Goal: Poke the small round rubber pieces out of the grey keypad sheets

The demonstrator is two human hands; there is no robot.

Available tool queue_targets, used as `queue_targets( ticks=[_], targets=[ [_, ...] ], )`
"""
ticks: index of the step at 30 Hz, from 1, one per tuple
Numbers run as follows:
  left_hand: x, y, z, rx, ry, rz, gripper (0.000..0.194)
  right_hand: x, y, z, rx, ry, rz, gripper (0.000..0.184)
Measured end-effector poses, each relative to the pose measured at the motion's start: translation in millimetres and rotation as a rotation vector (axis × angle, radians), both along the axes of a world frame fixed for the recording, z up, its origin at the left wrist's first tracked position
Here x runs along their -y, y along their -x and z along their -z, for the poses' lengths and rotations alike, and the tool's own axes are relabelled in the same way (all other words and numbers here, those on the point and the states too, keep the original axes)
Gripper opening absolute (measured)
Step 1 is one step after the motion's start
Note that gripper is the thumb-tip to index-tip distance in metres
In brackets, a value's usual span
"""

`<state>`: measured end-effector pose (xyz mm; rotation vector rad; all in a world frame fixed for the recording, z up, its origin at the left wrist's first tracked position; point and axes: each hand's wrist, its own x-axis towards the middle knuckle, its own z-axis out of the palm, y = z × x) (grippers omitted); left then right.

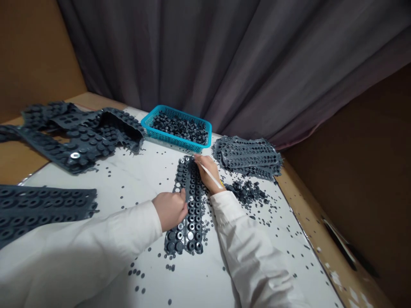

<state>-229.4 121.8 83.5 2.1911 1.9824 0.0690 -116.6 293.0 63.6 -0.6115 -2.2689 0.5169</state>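
A long dark rubber strip (188, 205) studded with rows of round grommets lies on the white table top (144, 179) in front of me. My left hand (171, 208) is closed, its fingers pressing the strip's left edge near the middle. My right hand (208, 173) is closed round a thin white stick (210, 174), whose tip touches the strip's far end. Some holes in the strip show white where grommets are gone.
A blue basket (150, 126) of loose grommets stands beyond the strip. A stack of strips (248, 157) and a loose pile (247, 192) lie to the right. Emptied strips (73, 132) and another sheet (38, 207) lie left. Small bits litter the table; a curtain hangs behind.
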Motion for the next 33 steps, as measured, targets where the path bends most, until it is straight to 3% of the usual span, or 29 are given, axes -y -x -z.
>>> queue_targets(
  ticks=[2, 6, 9, 17, 24, 33],
  targets=[
    [0, 0, -0.6, -0.002, 0.000, 0.003, 0.052, -1, 0, 2.0, -0.069, 0.060, 0.031, 0.018],
    [0, 0, -2.1, -0.001, 0.001, 0.009, 0.051, 0, -1, 2.4, -0.095, 0.211, -0.096, 0.019],
    [0, 0, -2.8, 0.001, 0.004, 0.013, 0.051, 2, 0, 0.5, -0.059, 0.257, -0.118, 0.019],
    [0, -1, -2.9, 0.007, 0.002, 0.016, 0.051, -3, 5, 1.6, 0.039, 0.089, -0.094, 0.014],
    [1, -1, -2.2, -0.007, 0.016, 0.004, 0.051, -15, 12, 5.1, -0.020, 0.061, 0.083, 0.022],
    [0, -1, -0.7, -0.002, 0.017, 0.009, 0.051, -15, 10, 6.9, -0.046, 0.209, -0.074, 0.018]
  ],
)
